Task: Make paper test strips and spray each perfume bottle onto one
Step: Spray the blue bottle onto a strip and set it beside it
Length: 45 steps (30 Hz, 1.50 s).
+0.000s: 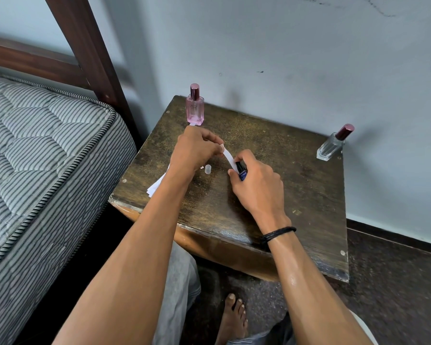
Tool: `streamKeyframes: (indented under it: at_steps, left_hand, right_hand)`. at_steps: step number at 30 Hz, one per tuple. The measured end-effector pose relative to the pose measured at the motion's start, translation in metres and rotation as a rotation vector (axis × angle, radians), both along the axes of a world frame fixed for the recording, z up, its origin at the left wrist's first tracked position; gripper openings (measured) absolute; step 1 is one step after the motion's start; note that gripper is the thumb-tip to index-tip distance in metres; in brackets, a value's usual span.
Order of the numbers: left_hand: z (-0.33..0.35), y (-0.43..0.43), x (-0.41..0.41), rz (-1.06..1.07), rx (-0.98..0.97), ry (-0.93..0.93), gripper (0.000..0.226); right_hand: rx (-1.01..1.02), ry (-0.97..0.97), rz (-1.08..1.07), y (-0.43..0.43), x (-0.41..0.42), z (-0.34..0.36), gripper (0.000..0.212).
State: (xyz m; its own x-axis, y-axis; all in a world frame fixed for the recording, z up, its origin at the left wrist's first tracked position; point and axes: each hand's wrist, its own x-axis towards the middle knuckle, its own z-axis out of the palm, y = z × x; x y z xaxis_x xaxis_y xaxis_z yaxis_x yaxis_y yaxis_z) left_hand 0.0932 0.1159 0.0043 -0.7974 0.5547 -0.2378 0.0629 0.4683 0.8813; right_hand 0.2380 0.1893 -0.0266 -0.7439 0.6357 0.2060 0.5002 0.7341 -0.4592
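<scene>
Between left hand (194, 150), right hand (259, 185) gripping bottle (241, 171), strip (228, 156)

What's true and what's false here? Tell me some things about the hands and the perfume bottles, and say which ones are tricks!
1. The left hand pinches a paper strip. True.
2. The right hand grips the pink bottle. False: it grips a dark blue bottle; the pink bottle stands at the back of the table.
3. The clear bottle wears its dark red cap. True.
4. The spare paper lies beside the clear bottle. False: it lies at the table's left edge, under the left forearm.
5. A small clear cap sits on the table near the hands. True.
</scene>
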Motion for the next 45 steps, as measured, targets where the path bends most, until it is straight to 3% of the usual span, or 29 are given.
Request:
streamKeyframes:
  at_steps: [19,36,40,45]
  left_hand:
    - [0.001,-0.001,0.000,-0.011,0.000,-0.027,0.011]
    - [-0.005,-0.001,-0.005,0.000,0.017,-0.024,0.013]
    - [-0.008,-0.001,-0.007,0.001,0.019,-0.014,0.013]
    - [-0.009,-0.001,-0.008,-0.056,0.049,-0.013,0.013]
  right_hand:
    - [-0.026,-0.002,-0.019,0.002,0.000,0.000,0.016]
    - [-0.038,0.044,0.003,0.001,0.000,0.001,0.041]
    - [-0.148,0.138,-0.080,0.006,0.001,0.005,0.042]
    - [-0.550,0.453,-0.194,0.025,0.001,0.008,0.025]
